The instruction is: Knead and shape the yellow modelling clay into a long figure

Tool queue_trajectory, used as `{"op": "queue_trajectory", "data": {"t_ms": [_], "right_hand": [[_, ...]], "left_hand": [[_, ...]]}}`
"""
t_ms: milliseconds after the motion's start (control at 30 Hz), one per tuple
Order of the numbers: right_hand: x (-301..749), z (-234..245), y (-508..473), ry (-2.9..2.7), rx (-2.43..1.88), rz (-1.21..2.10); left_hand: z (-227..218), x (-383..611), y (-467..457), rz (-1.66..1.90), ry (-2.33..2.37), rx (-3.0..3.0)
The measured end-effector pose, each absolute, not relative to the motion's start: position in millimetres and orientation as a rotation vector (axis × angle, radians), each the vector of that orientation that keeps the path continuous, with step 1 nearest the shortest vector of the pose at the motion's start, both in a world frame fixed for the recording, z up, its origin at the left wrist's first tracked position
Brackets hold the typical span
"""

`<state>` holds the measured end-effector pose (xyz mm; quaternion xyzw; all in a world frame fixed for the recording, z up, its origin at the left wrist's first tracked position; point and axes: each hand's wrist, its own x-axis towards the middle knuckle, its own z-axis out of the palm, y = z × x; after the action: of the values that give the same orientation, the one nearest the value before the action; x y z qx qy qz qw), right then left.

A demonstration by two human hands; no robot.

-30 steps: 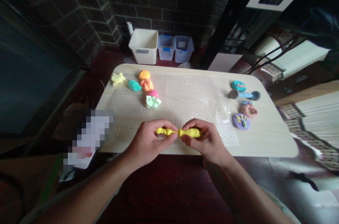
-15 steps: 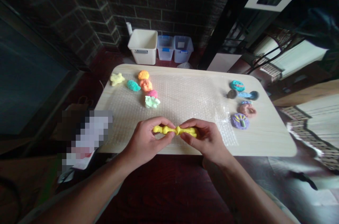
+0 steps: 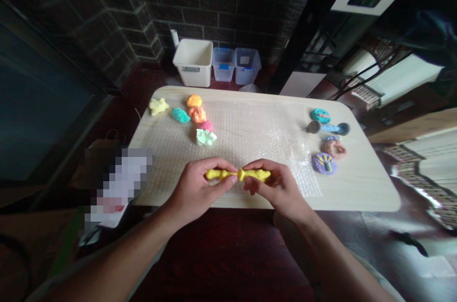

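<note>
A lumpy yellow strip of modelling clay (image 3: 257, 176) is stretched sideways between my two hands, over the front part of the table. My left hand (image 3: 200, 185) pinches its thin middle between thumb and index finger, and the strip's left end lies inside the curl of those fingers. On the other side, my right hand (image 3: 280, 187) has its fingers closed around the thicker right half, close to a knob in the middle. Bubble wrap (image 3: 246, 131) lies flat on the table beneath both hands.
Clay lumps stand at the left: a yellow star (image 3: 158, 106), a teal piece (image 3: 180, 115), an orange one (image 3: 197, 114) and a pale green one (image 3: 206, 137). At the right are a blue dumbbell shape (image 3: 330, 128) and a purple disc (image 3: 324, 163). Bins (image 3: 194, 62) sit beyond the wooden table (image 3: 371, 188).
The right half of the yellow clay has turned a little and shows more of its surface; my right thumb and fingers have shifted on it. My left hand stays nearly still.
</note>
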<state>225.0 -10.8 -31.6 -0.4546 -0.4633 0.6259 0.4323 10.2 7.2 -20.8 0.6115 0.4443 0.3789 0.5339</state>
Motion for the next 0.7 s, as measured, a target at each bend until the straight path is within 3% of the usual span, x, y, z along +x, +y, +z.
{"op": "queue_trajectory", "data": {"t_ms": [700], "right_hand": [[223.4, -29.2, -17.0, -1.246, -1.107, 1.47]], "left_hand": [[-20.0, 11.0, 5.5, 0.84, 1.014, 1.473]]}}
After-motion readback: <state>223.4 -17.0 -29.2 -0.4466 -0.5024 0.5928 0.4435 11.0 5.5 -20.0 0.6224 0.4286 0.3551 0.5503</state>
